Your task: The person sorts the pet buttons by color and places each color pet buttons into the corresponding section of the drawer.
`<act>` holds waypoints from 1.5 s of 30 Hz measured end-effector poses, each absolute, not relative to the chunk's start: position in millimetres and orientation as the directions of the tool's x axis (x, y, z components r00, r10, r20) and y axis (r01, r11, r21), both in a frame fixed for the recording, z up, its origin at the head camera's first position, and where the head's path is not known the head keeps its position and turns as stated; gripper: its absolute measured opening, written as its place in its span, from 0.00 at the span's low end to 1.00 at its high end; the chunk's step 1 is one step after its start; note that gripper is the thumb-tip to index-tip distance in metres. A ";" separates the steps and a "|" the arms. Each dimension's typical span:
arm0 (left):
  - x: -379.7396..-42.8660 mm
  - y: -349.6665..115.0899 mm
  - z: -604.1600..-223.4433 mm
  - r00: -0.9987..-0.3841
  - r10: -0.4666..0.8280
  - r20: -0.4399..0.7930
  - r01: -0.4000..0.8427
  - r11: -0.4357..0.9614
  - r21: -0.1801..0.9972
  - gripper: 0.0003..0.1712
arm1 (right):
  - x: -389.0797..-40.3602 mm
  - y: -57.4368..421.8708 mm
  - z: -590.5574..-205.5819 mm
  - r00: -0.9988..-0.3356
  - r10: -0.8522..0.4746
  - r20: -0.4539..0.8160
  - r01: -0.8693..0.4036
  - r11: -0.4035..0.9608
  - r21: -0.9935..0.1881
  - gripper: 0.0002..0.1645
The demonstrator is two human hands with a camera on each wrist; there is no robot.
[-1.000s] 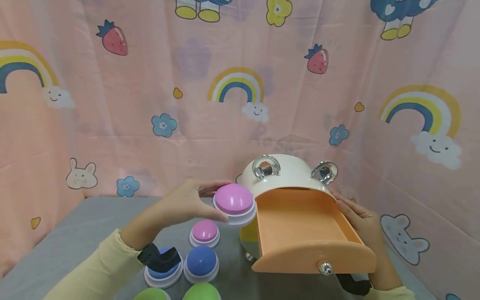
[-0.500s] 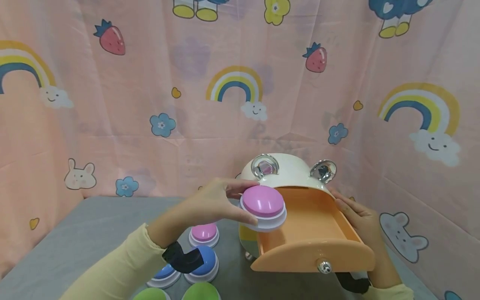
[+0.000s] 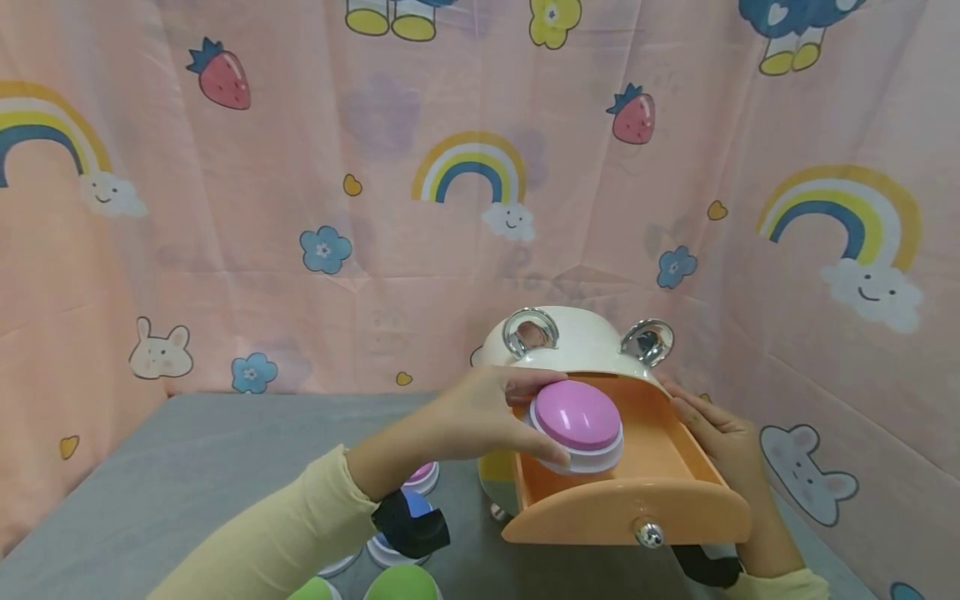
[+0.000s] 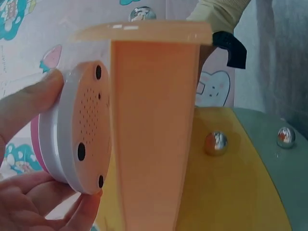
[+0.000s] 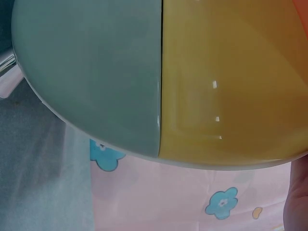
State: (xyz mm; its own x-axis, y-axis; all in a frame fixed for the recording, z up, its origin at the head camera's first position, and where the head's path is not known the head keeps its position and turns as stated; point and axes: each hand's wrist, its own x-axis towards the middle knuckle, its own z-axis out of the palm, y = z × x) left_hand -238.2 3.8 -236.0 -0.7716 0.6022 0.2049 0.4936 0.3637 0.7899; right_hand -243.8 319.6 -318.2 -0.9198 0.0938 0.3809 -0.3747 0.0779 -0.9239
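Observation:
My left hand (image 3: 510,417) pinches a round push button (image 3: 577,417) with a glossy pink dome and white base, thumb and fingers at its rim. It is over the pulled-out orange drawer (image 3: 626,518), which has a chrome knob. In the left wrist view the button's underside (image 4: 91,120) faces the drawer, showing speaker holes and dark round feet. The drawer belongs to a rounded white cabinet (image 3: 585,333) with two chrome rings on top. My right hand (image 3: 723,442) rests against the cabinet's right side, fingers fairly straight; part of it is hidden behind the drawer.
On the grey table (image 3: 225,467), left of the cabinet, stand several more buttons: pink (image 3: 422,477), blue (image 3: 416,502) and green (image 3: 405,583), partly covered by my left wrist. Yellow (image 4: 236,183) and green (image 4: 269,130) cabinet fronts carry chrome knobs. A pink patterned curtain (image 3: 262,167) hangs behind.
My left hand has carried the pink button rightward from beside the cabinet to over the orange drawer. My right hand and the cabinet have stayed in place.

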 end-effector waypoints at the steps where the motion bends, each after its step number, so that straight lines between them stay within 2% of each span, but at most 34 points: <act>1: -237.6 6.4 -235.9 -0.774 0.599 0.206 0.495 0.368 0.787 0.42 | -243.7 319.8 -318.3 -0.922 0.097 0.375 -0.369 0.079 -0.926 0.27; 10: -235.1 26.3 -237.2 -0.801 0.573 0.171 0.468 0.423 0.776 0.41 | -241.9 318.5 -318.5 -0.921 0.090 0.379 -0.377 0.042 -0.925 0.26; 20: -239.9 43.2 -245.8 -0.769 0.605 0.205 0.517 0.403 0.755 0.42 | -241.9 319.7 -318.6 -0.924 0.102 0.368 -0.365 0.050 -0.930 0.27; 29: -243.6 55.3 -248.6 -0.762 0.620 0.187 0.516 0.408 0.753 0.43 | -242.4 319.7 -318.3 -0.937 0.112 0.332 -0.326 0.069 -0.943 0.28; 37: -242.5 61.3 -247.6 -0.741 0.649 0.174 0.522 0.393 0.757 0.41 | -243.8 320.5 -319.8 -0.933 0.113 0.341 -0.333 0.079 -0.939 0.27; 45: -238.0 67.0 -245.6 -0.728 0.663 0.176 0.559 0.426 0.711 0.37 | -242.3 320.6 -317.6 -0.932 0.108 0.345 -0.335 0.101 -0.937 0.27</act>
State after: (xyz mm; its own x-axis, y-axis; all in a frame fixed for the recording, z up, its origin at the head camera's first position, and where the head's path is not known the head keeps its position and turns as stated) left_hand -238.0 67.0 -245.6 -0.7279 0.6629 0.1756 0.5594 0.4259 0.7111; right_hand -242.3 320.6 -317.6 -0.9324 0.1078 0.3450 -0.3350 0.1009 -0.9368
